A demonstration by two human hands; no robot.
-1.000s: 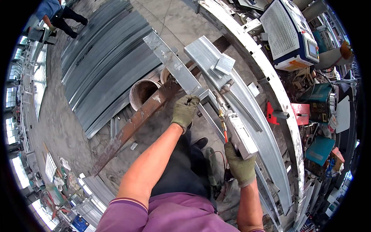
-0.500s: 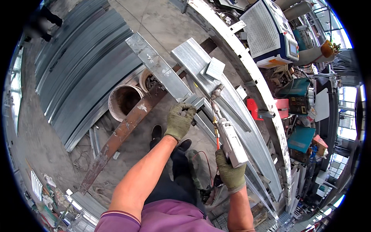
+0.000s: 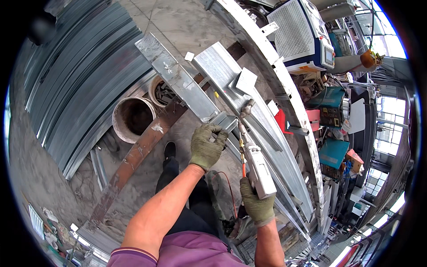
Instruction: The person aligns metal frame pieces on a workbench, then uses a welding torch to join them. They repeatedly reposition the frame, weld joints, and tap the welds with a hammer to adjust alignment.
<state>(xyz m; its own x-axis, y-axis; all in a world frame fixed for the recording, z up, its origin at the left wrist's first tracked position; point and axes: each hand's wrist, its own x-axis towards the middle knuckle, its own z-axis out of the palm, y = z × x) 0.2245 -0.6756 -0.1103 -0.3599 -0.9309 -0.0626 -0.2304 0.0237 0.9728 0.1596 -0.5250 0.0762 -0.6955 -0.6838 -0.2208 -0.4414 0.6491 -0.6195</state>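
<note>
My left hand (image 3: 208,146), in an olive work glove, is closed with bent fingers against the near edge of a small bent steel piece (image 3: 223,120). That piece sits at the end of a flat galvanized steel length (image 3: 175,78). Anything inside those fingers is hidden. My right hand (image 3: 258,204), gloved alike, wraps round the rear of a white welding gun (image 3: 261,172). The gun's metal nozzle points away from me, its tip just right of the steel piece. An orange hose runs along its left side. A hammer-like metal head (image 3: 247,108) lies beyond the tip.
Long galvanized beams (image 3: 218,60) extend on the right, with a loose square plate (image 3: 246,81) on top. A rusty support beam (image 3: 133,162) crosses at left. Two buckets (image 3: 116,116) stand beside stacked steel profiles (image 3: 84,84). A white-and-blue machine (image 3: 296,40) stands far right.
The whole view has shifted a little, moving the scene left. The gun's tip is slightly closer to the steel piece. One of my two shoes is now out of sight.
</note>
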